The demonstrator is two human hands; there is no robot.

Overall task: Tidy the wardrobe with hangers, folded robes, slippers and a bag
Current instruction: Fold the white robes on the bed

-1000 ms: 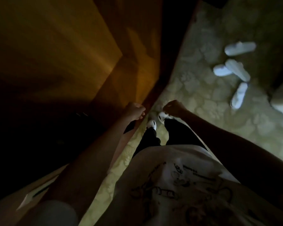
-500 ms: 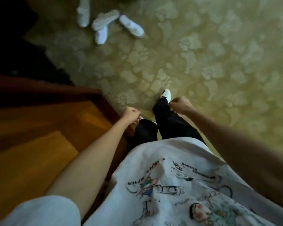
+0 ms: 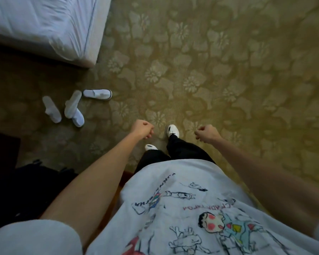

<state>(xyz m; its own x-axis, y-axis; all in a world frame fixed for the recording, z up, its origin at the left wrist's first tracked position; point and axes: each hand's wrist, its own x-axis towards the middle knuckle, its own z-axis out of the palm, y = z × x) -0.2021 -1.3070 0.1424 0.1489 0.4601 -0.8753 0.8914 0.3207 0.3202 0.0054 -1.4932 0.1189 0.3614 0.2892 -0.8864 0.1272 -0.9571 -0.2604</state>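
Four slippers: white slippers [image 3: 75, 105] lie scattered on the carpet at left of centre in the frame; one [image 3: 97, 94] lies apart toward the bed, one [image 3: 52, 109] lies alone at the left, and two between them overlap, one resting across the other.
Left hand: left hand [image 3: 142, 129] hangs just below frame centre, fingers curled into a loose fist; grip narrow, holding nothing.
Right hand: right hand [image 3: 206, 134] hangs right of centre, fingers likewise curled; grip narrow, holding nothing.
Hands and slippers: both hands are well apart from the slippers, the left one nearer to them.
Carpet: olive-gold floral carpet [image 3: 228, 70] fills most of the frame.
Bed: corner of a bed [image 3: 44, 28] with a white sheet occupies the upper left.
Feet: white shoes [image 3: 173, 130] below dark trousers stand on the carpet between the two hands.
Shirt: white T-shirt [image 3: 182, 208] printed with cartoon figures fills the lower centre.
Lower left: dark shapes [image 3: 26, 181], too dim to identify.
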